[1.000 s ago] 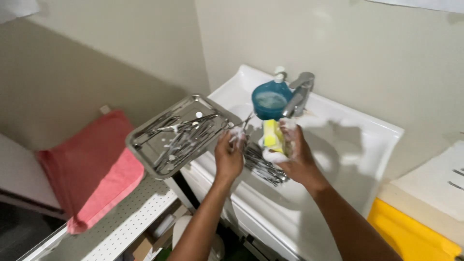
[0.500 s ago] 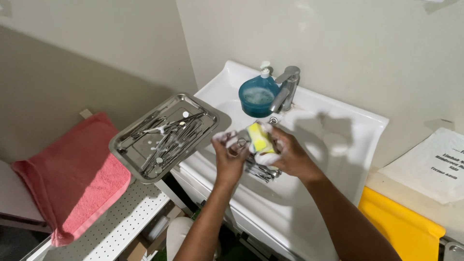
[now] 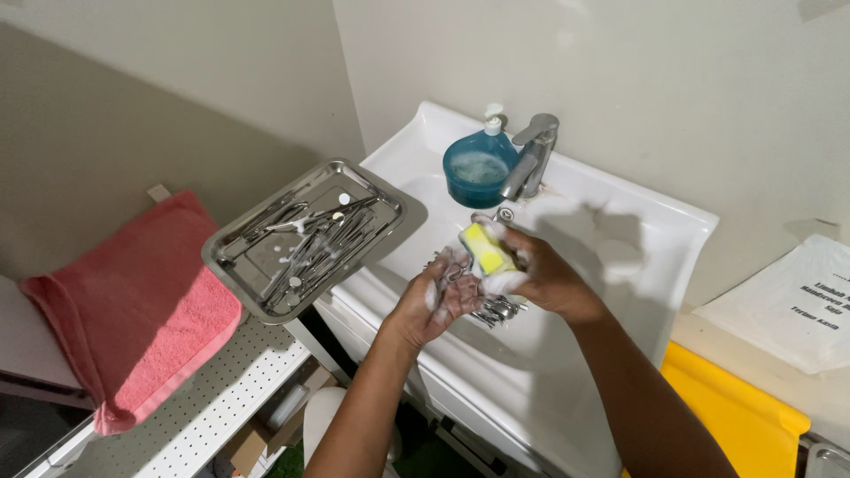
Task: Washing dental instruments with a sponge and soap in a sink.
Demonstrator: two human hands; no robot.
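Observation:
Over the white sink (image 3: 646, 239), my left hand (image 3: 434, 305) grips a small soapy metal instrument (image 3: 453, 268). My right hand (image 3: 540, 279) holds a yellow sponge (image 3: 485, 250) covered in foam against that instrument. More metal instruments (image 3: 498, 310) lie in the basin just under my hands. A steel tray (image 3: 390, 199) holding several foamy metal instruments rests on the sink's left edge.
A blue soap dispenser (image 3: 478, 168) stands beside the metal faucet (image 3: 531, 155) at the back of the sink. A pink towel (image 3: 133, 301) lies on a perforated white shelf (image 3: 212, 407) at the left. A yellow bin (image 3: 735, 416) and a white printed sheet (image 3: 797, 301) are on the right.
The view has shifted, so the sink and tray sit further right and lower. My right hand has turned the sponge and brought it closer onto the instrument in my left hand.

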